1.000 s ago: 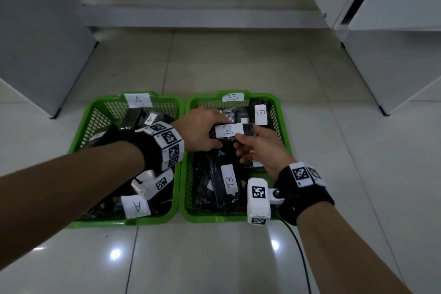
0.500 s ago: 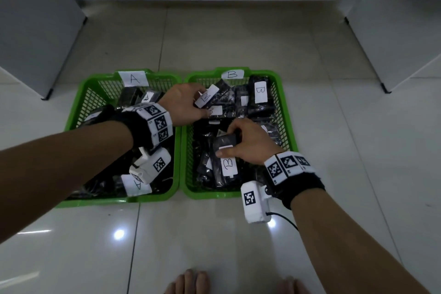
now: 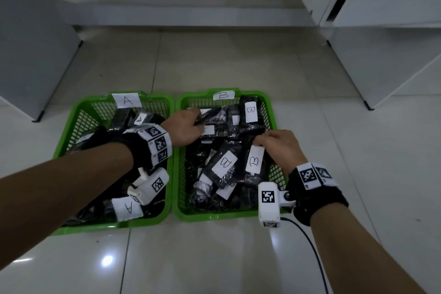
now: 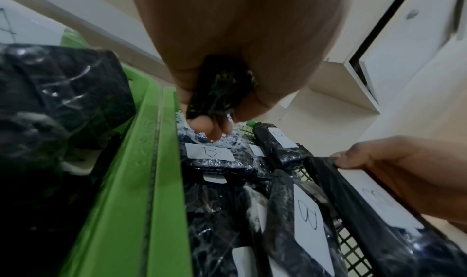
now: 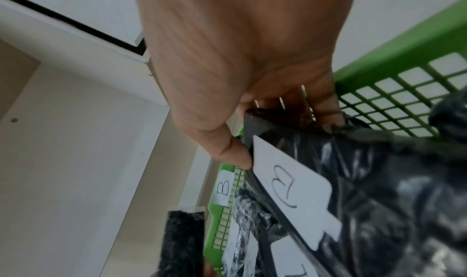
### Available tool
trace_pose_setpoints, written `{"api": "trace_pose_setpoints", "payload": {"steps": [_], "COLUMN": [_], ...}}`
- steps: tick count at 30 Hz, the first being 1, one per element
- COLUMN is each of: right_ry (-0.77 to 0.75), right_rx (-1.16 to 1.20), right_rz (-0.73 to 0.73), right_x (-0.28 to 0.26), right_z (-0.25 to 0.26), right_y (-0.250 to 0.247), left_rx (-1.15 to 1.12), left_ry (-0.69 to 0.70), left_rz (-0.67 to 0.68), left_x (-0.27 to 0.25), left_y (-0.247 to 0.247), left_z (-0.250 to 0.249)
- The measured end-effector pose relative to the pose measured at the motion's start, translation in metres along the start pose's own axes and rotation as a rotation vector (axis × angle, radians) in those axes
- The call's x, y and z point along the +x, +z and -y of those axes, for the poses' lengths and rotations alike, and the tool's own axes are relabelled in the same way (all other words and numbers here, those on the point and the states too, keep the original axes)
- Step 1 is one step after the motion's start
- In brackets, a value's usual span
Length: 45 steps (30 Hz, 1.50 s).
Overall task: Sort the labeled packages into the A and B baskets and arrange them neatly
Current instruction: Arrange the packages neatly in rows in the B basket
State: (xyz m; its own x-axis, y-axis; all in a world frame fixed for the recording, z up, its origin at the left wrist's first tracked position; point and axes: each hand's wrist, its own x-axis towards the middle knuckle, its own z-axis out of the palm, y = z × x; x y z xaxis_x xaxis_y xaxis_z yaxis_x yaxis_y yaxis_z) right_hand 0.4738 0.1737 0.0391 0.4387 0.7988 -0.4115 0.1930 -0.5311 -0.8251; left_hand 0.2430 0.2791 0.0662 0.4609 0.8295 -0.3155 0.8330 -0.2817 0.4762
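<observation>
While both hands work inside the B basket (image 3: 272, 112), the step in hand looks like tidying. At its 11 o'clock corner the left hand (image 3: 185, 127) clenches a dark package (image 4: 220, 89); at 3 o'clock the right hand (image 3: 278, 148) pinches the top of a B-labeled package (image 3: 255, 162) (standing tilted against its neighbour). Next, each probably wants laying flat, label up, alongside the others.

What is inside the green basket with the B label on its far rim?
Inside the B basket lie black wrapped packages with white B labels. Both hands grip one each: left hand, right hand. The basket floor under them is mostly covered.
</observation>
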Motion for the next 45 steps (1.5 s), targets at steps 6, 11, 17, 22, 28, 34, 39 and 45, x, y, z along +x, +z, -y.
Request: {"api": "trace_pose_setpoints", "payload": {"steps": [6, 11, 17, 22, 28, 34, 39, 45], "right_ry": [-0.015, -0.019, -0.06, -0.067, -0.05, -0.063, -0.026, -0.029], "right_rx": [0.081, 0.151, 0.027, -0.005, 0.01, 0.127, 0.346, 0.149], "right_rz": [-0.074, -0.13, -0.11, -0.118, -0.11, -0.069, 0.121, 0.124], "right_x": [0.0, -0.001, -0.001, -0.002, 0.0, -0.003, -0.005, -0.001], "right_z": [0.001, -0.001, -0.003, -0.003, -0.003, 0.001, 0.005, 0.001], "right_y": [0.001, -0.007, -0.003, -0.001, -0.002, 0.001, 0.015, 0.022], "left_rx": [-0.189, -0.251, 0.239, 0.478, 0.607, 0.686, 0.581, 0.625], "left_ry": [-0.028, -0.029, 0.224, 0.229, 0.199, 0.192, 0.248, 0.272], "left_rz": [0.304, 0.42, 0.184, 0.127, 0.107, 0.162, 0.087, 0.116], "left_x": [0.003, -0.005, -0.001, 0.005, 0.007, 0.014, 0.012, 0.015], "left_y": [0.021, 0.027, 0.026, 0.03, 0.021, 0.022, 0.025, 0.027], "left_z": [-0.018, -0.027, -0.01, 0.005, -0.004, -0.018, -0.008, -0.012]}}
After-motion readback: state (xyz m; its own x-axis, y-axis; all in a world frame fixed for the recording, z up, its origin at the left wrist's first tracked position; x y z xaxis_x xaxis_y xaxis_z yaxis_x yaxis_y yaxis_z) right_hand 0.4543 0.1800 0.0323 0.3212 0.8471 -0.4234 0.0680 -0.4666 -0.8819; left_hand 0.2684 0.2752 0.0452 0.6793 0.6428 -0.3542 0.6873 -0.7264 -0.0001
